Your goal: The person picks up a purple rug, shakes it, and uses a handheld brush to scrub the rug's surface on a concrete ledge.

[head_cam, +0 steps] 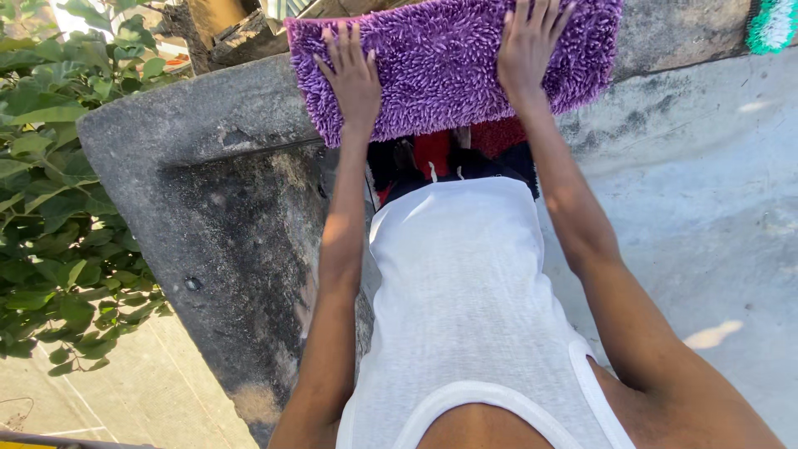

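With the left hand (353, 79) and right hand (528, 46) pressed flat, fingers spread, on the purple shaggy mat (440, 62) draped over the concrete parapet (208, 116), even outward smoothing would likely seat it best.

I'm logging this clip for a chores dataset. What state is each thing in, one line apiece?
Purple shaggy mat: spread flat over the top of the concrete wall, both hands on it.
Left hand: flat, fingers spread, pressing on the mat.
Right hand: flat, fingers spread, on the mat.
Concrete wall: stained dark, part shaded.
Red and dark cloths: hanging below the mat, mostly hidden.
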